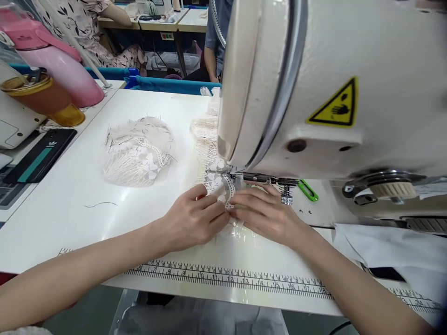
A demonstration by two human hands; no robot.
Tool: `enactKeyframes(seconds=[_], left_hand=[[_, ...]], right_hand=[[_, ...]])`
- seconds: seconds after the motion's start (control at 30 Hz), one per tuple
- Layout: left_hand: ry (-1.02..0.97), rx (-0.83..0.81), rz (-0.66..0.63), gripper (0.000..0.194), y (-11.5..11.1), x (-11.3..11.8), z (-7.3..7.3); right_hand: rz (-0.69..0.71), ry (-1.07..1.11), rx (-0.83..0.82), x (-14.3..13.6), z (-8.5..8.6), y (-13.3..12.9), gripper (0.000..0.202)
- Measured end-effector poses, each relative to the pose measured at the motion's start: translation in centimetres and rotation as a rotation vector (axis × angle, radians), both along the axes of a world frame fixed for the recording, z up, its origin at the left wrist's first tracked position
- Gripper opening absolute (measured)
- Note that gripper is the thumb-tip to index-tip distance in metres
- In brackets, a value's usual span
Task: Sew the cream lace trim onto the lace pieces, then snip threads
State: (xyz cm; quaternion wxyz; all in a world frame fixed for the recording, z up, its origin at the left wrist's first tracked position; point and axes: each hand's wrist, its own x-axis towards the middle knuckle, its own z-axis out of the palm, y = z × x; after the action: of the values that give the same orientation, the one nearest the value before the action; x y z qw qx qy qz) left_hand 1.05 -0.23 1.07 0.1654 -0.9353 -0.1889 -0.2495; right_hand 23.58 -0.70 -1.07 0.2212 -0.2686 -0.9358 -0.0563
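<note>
White lace fabric (217, 184) lies under the needle area of a large cream sewing machine (324, 56). My left hand (197, 216) has its fingers curled closed on the lace's left and near edge. From the right, my right hand (267, 211) presses its fingers together on the lace's near right edge, close to the metal presser parts (258, 177). The fingertips of both hands nearly meet. A separate pile of lace pieces (138, 151) rests on the white table to the left.
Green thread snips (308, 190) lie behind my right hand. A printed ruler (223, 278) runs along the table's front edge. White cloth (391, 253) is at right. A pink bottle (63, 70), brown cup (42, 95) and black case (42, 156) stand left. Two people sit beyond.
</note>
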Motion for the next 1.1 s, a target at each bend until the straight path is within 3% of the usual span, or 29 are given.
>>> enactKeyframes(seconds=[0.17, 0.27, 0.37, 0.47, 0.6, 1.1], left_hand=[[0.083, 0.002, 0.054, 0.022, 0.4, -0.4, -0.2], [0.063, -0.135, 0.039, 0.018, 0.9, -0.5, -0.9], [0.059, -0.329, 0.035, 0.025, 1.2, -0.6, -1.6], [0.079, -0.423, 0.057, 0.036, 1.3, -0.7, -2.1], [0.091, -0.423, 0.073, 0.046, 1.2, -0.8, -2.4], [0.087, -0.342, 0.105, 0.042, 1.1, -0.2, -2.2]], right_hand=[[0.067, 0.078, -0.037, 0.2, -0.5, 0.3, 0.015], [0.037, 0.117, -0.068, 0.2, -0.5, 0.2, 0.017], [0.003, 0.134, -0.090, 0.3, -0.6, 0.1, 0.019], [0.014, 0.144, -0.074, 0.3, -0.7, 0.2, 0.018], [0.018, 0.149, -0.056, 0.3, -0.5, 0.3, 0.017], [0.045, 0.236, -0.034, -0.2, 0.3, 0.8, 0.012]])
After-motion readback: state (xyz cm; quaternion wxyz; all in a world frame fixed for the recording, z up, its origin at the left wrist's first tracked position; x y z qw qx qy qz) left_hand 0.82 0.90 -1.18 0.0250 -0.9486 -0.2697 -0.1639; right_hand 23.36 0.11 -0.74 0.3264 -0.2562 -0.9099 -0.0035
